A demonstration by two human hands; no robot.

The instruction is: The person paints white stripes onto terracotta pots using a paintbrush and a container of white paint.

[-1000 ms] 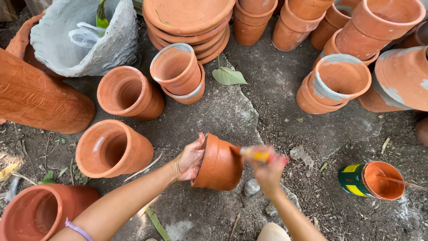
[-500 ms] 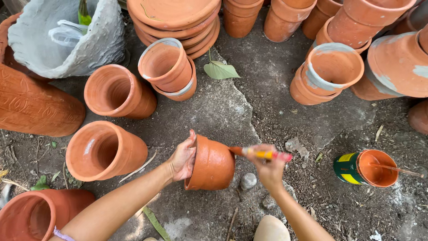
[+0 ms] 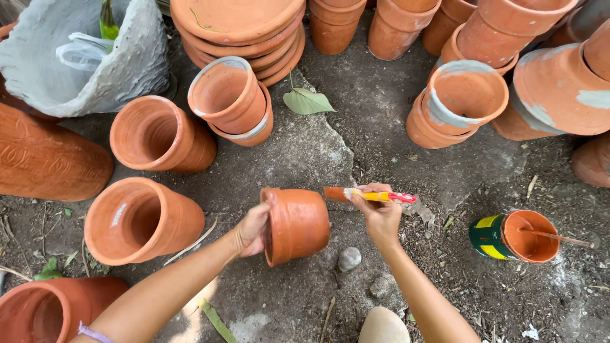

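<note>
Head cam: left hand (image 3: 252, 230) grips the rim of a clay pot (image 3: 297, 223) tipped on its side over the ground, middle of the view. Right hand (image 3: 379, 213) pinches a paintbrush (image 3: 368, 195), bristles at the pot's base. Looks stiff, a bit heavy and chippable; the rim's probably the safest hold.

Left hand (image 3: 253, 230) on tilted clay pot (image 3: 297, 224), right hand (image 3: 380, 216) with paintbrush (image 3: 368, 195) at its base
</note>
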